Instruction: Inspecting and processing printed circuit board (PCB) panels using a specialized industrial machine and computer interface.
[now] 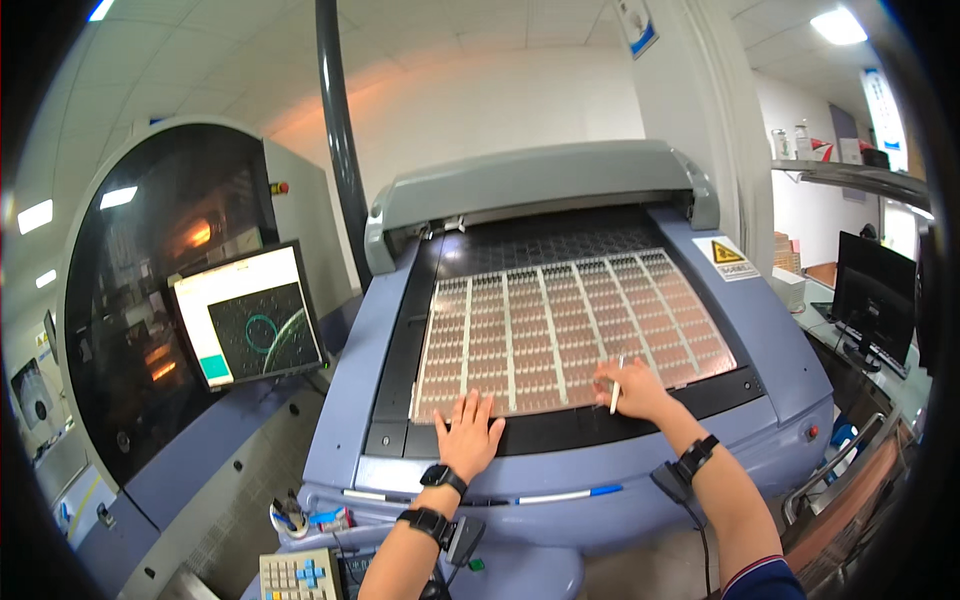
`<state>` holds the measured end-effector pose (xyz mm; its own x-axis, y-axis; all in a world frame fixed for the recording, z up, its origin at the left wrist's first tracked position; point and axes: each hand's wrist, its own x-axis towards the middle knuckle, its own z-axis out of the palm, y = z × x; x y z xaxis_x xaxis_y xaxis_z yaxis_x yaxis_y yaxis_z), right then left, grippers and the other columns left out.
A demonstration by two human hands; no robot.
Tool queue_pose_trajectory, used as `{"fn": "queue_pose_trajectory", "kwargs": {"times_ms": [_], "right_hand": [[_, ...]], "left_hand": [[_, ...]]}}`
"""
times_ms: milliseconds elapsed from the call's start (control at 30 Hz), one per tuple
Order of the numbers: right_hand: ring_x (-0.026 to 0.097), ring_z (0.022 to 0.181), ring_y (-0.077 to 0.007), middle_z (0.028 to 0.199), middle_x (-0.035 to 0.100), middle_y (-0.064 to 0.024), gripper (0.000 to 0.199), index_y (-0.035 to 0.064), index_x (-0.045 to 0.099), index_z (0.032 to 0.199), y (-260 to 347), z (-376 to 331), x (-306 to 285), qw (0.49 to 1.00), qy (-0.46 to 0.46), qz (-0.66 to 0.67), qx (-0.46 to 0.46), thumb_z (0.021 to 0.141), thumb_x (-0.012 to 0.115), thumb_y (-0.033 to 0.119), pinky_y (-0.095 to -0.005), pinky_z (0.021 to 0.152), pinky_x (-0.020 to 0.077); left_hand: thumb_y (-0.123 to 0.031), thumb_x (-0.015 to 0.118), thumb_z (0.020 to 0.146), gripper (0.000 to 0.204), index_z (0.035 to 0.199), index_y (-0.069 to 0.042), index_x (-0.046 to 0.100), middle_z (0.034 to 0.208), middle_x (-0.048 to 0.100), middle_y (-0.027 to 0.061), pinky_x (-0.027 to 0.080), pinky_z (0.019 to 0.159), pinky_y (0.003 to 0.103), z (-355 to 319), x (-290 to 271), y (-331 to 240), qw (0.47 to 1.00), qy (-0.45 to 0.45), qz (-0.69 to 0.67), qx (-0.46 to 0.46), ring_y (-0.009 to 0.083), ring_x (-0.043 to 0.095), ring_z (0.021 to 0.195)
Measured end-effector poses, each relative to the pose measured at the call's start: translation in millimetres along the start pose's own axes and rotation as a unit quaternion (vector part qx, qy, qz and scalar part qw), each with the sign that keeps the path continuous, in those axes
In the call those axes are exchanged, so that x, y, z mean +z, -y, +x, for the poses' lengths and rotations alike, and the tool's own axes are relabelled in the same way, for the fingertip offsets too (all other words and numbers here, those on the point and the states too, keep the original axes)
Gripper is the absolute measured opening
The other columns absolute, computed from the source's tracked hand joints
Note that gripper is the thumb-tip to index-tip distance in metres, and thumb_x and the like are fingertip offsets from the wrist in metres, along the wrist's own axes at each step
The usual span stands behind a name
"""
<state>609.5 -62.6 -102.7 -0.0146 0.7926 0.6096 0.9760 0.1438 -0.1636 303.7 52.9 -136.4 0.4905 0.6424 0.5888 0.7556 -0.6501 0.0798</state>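
A large copper-coloured circuit board panel (535, 325), patterned in several columns split by pale strips, lies flat on the black bed of a blue-grey machine. My left hand (468, 437) rests flat with fingers spread at the panel's near left edge. Toward the near right part of the panel, my right hand (635, 388) grips a thin white pen-like stick (615, 395) held upright. The stick's lower end comes close to the panel's near edge; I cannot tell whether it touches.
A grey cover bar (540, 185) spans the machine's far end. At the left stands a lit monitor (250, 318). A blue-capped pen (570, 495) lies on the front ledge, near a pen cup (287, 518) and a keypad (298, 575). A red button (812, 432) is at the right.
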Motion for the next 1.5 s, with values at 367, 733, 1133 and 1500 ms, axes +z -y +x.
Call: {"fn": "queue_pose_trajectory", "kwargs": {"times_ms": [367,733,1133,1500], "right_hand": [[0.06,0.105,-0.0255,0.111,0.065,-0.0026,0.03,0.0148,0.059,0.106,-1.8,-4.1,-4.6,0.999,0.027,0.031,-0.016,0.085,0.064,0.034,-0.0598,0.096,0.0315],[0.058,0.107,-0.0306,0.106,0.066,-0.0071,0.026,0.0124,0.055,0.111,-0.1,-7.5,18.5,0.999,-0.017,0.034,0.003,0.092,0.055,0.03,-0.0601,0.099,0.0295],[0.062,0.103,-0.0248,0.11,0.065,-0.0106,0.025,0.0078,0.063,0.107,145.4,-109.9,-17.6,0.958,-0.032,0.262,-0.111,0.083,0.067,0.012,-0.0358,0.085,0.047],[0.063,0.054,-0.017,0.07,0.067,-0.0036,0.01,0.0081,0.071,0.091,289.8,-190.8,65.2,0.823,0.152,0.519,-0.174,0.082,0.07,0.014,-0.0285,0.048,0.0479]], "left_hand": [[-0.051,0.035,0.095,0.053,0.138,-0.022,0.044,0.148,0.036,0.004,0.009,0.108,0.066,1.2,-11.7,7.6,0.999,0.034,0.004,0.02,0.0249,0.032,0.137],[-0.045,0.038,0.095,0.05,0.134,-0.016,0.047,0.138,0.048,0.0085,0.003,0.108,0.066,0.5,-30.9,-0.1,0.997,0.053,-0.043,-0.032,0.0236,0.04,0.132],[-0.026,0.032,0.099,0.039,0.123,-0.006,0.055,0.125,0.059,0.0088,0.002,0.112,0.051,-256.5,-228.6,26.9,0.935,-0.033,-0.329,-0.127,0.0266,0.045,0.128],[-0.029,0.041,0.097,0.034,0.123,-0.013,0.054,0.131,0.051,0.0098,0.026,0.102,0.06,-461.6,-214.9,166.5,0.878,-0.061,0.101,-0.465,0.0284,0.042,0.126]]}}
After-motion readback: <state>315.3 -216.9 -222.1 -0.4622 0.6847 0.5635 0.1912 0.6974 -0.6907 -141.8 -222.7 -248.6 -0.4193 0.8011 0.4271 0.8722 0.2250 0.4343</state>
